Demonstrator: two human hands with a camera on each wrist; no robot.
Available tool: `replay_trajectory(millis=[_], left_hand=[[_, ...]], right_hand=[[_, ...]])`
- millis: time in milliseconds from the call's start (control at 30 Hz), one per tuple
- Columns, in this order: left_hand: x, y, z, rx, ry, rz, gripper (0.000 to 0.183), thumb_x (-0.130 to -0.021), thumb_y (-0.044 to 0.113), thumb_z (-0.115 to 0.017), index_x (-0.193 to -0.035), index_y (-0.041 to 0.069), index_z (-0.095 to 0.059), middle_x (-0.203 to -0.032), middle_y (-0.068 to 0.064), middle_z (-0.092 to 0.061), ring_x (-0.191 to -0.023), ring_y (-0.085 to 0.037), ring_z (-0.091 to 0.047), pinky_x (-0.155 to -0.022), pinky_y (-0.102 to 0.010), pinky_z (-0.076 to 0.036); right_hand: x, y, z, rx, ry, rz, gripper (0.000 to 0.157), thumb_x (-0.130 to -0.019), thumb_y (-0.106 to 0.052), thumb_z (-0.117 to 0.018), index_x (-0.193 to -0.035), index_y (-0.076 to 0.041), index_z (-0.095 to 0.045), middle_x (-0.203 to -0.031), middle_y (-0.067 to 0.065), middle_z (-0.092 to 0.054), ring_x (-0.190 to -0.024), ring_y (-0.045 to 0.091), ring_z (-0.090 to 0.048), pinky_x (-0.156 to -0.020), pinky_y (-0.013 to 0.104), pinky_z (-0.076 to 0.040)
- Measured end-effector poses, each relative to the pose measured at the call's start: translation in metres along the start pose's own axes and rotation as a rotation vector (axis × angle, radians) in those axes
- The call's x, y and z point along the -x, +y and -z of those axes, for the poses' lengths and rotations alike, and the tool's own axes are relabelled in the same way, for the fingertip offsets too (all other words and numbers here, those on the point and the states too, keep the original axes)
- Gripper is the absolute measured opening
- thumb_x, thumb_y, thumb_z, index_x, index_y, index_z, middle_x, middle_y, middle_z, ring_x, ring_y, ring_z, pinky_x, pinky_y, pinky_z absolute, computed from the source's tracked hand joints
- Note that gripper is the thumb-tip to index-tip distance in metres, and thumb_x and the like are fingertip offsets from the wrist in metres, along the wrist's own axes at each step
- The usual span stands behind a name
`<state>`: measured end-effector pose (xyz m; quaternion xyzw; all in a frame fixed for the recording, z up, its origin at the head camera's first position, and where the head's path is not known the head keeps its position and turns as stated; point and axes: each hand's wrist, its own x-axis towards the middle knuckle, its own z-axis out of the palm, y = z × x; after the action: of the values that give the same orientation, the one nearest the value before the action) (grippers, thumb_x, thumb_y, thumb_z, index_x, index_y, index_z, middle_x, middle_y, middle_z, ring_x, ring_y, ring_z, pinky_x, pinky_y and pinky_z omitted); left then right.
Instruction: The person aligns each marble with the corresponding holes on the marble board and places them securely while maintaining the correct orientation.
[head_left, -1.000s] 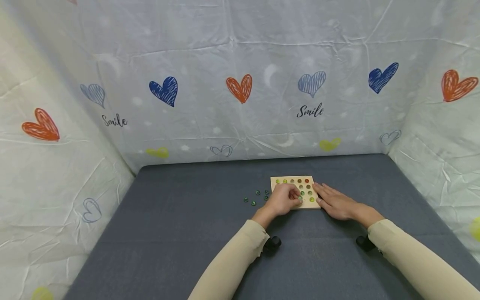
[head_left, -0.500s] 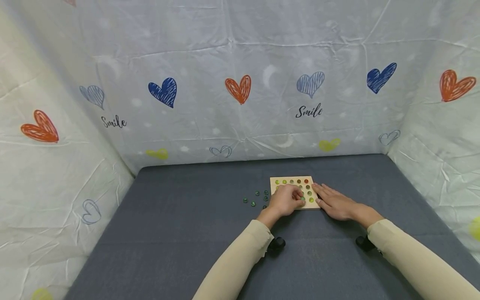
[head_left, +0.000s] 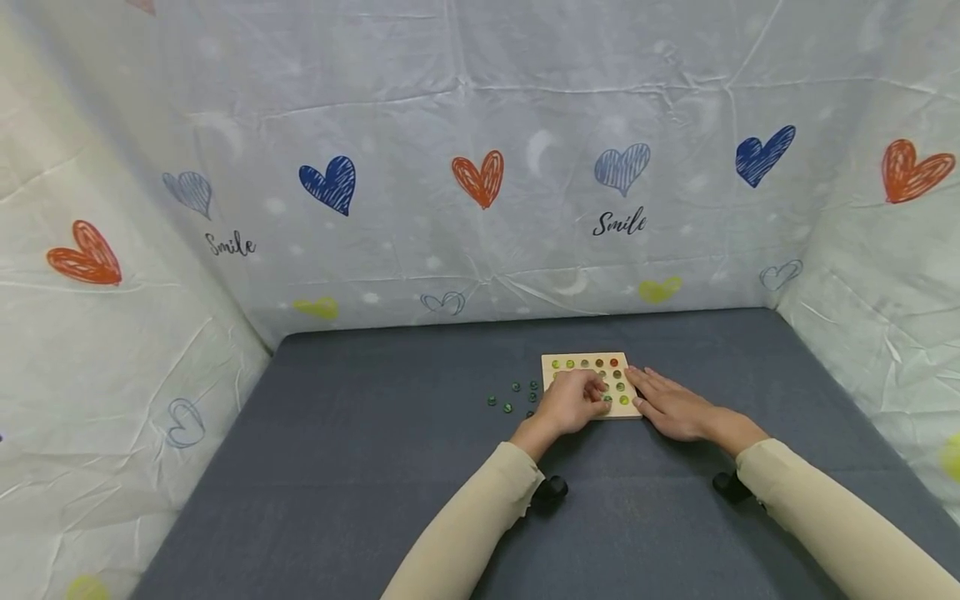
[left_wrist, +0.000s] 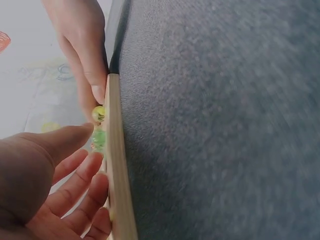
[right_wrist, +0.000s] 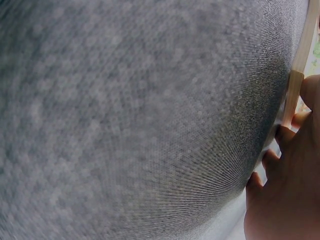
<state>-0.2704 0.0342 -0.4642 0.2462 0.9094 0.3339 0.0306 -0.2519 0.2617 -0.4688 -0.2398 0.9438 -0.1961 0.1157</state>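
Note:
A pale wooden board [head_left: 630,412] lies on the table with rows of round hollows, many holding glass marbles. My left hand [head_left: 567,402] is over its near left part, hiding several hollows. In the left wrist view, the thumb and fingers are spread on either side of a green marble [left_wrist: 99,138] on the board; whether they touch it is hard to tell. Beside it sits a yellow marble [left_wrist: 98,114]. My right hand [head_left: 671,406] lies flat on the table, fingertips against the board's right edge; its thumb is by the near right corner.
Several loose dark green marbles [head_left: 507,408] lie on the dark grey tabletop [head_left: 360,467] left of the board. A white cloth [head_left: 420,100] printed with hearts hangs behind the table and along both sides.
My left hand has carried the green marble a little to the right over the board, then drawn back slightly left while the marble stays put. My right hand has not moved.

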Motion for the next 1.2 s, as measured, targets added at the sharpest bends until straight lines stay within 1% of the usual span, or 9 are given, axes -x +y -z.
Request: replay_trajectory(millis=[133,333,367,467,567,700,933,1133,1200], left_hand=[[0.003,0.002,0.006,0.008,-0.008,-0.039,0.023,-0.094,0.019,-0.077,-0.113,0.007,-0.072,-0.094,-0.002,-0.071,-0.077,-0.007,-0.063,-0.068,-0.022,-0.050],[0.011,0.005,0.019,0.003,-0.023,-0.066,0.026,-0.095,0.021,-0.076,-0.116,0.008,-0.071,-0.097,-0.002,-0.070,-0.072,-0.007,-0.061,-0.063,-0.022,-0.049],[0.013,0.005,0.021,0.000,-0.024,-0.068,0.025,-0.095,0.022,-0.075,-0.116,0.008,-0.071,-0.098,-0.002,-0.070,-0.072,-0.007,-0.061,-0.063,-0.022,-0.049],[0.018,0.004,0.027,-0.006,-0.015,-0.072,0.025,-0.095,0.021,-0.076,-0.115,0.008,-0.071,-0.099,-0.002,-0.070,-0.074,-0.008,-0.061,-0.065,-0.023,-0.050],[0.024,0.001,0.034,0.004,0.000,-0.079,0.025,-0.095,0.020,-0.075,-0.116,0.007,-0.071,-0.102,-0.004,-0.070,-0.074,-0.010,-0.060,-0.065,-0.024,-0.049],[0.033,-0.007,0.042,0.014,0.021,-0.080,0.026,-0.095,0.019,-0.075,-0.117,0.005,-0.071,-0.103,-0.006,-0.070,-0.074,-0.011,-0.059,-0.064,-0.025,-0.049],[0.045,-0.025,0.062,-0.031,0.043,-0.069,0.027,-0.095,0.019,-0.076,-0.117,0.004,-0.071,-0.105,-0.009,-0.071,-0.074,-0.013,-0.059,-0.064,-0.029,-0.048],[0.056,-0.043,0.079,-0.053,0.057,-0.036,0.029,-0.095,0.020,-0.076,-0.118,0.004,-0.071,-0.108,-0.009,-0.070,-0.082,-0.018,-0.062,-0.070,-0.032,-0.051],[0.060,-0.049,0.083,-0.055,0.068,-0.026,0.029,-0.095,0.020,-0.076,-0.118,0.004,-0.070,-0.109,-0.009,-0.069,-0.085,-0.020,-0.063,-0.072,-0.034,-0.052]], right_hand=[[-0.001,0.003,-0.001,0.004,-0.005,-0.004,0.062,-0.113,-0.036,-0.033,-0.163,-0.002,-0.016,-0.169,0.021,-0.013,-0.154,0.046,-0.009,-0.121,0.062,-0.013],[0.001,0.006,-0.002,0.003,0.006,0.014,0.064,-0.113,-0.039,-0.032,-0.162,-0.001,-0.019,-0.168,0.023,-0.015,-0.153,0.049,-0.011,-0.119,0.065,-0.014],[0.001,0.006,-0.002,0.003,0.006,0.018,0.064,-0.113,-0.038,-0.033,-0.162,0.000,-0.019,-0.167,0.025,-0.016,-0.152,0.050,-0.011,-0.118,0.066,-0.014],[0.001,0.005,-0.003,-0.006,-0.001,0.003,0.063,-0.113,-0.036,-0.034,-0.162,0.000,-0.019,-0.168,0.024,-0.015,-0.153,0.049,-0.010,-0.119,0.064,-0.014],[0.001,0.002,-0.002,-0.006,-0.006,-0.001,0.062,-0.113,-0.034,-0.035,-0.162,0.000,-0.019,-0.168,0.024,-0.016,-0.153,0.049,-0.011,-0.120,0.064,-0.014],[0.000,0.005,-0.004,0.006,-0.002,0.002,0.061,-0.113,-0.032,-0.036,-0.162,0.000,-0.018,-0.168,0.022,-0.015,-0.153,0.048,-0.011,-0.120,0.063,-0.014],[-0.003,0.013,-0.007,0.012,0.006,0.018,0.062,-0.113,-0.032,-0.036,-0.162,0.000,-0.017,-0.168,0.022,-0.015,-0.153,0.047,-0.010,-0.120,0.063,-0.015],[-0.002,0.008,-0.004,0.010,0.002,0.022,0.063,-0.113,-0.035,-0.034,-0.162,-0.001,-0.016,-0.168,0.022,-0.014,-0.154,0.047,-0.010,-0.121,0.062,-0.014],[-0.001,0.006,-0.003,0.006,0.008,0.036,0.063,-0.113,-0.037,-0.033,-0.162,0.000,-0.017,-0.168,0.024,-0.016,-0.153,0.049,-0.011,-0.119,0.064,-0.015]])
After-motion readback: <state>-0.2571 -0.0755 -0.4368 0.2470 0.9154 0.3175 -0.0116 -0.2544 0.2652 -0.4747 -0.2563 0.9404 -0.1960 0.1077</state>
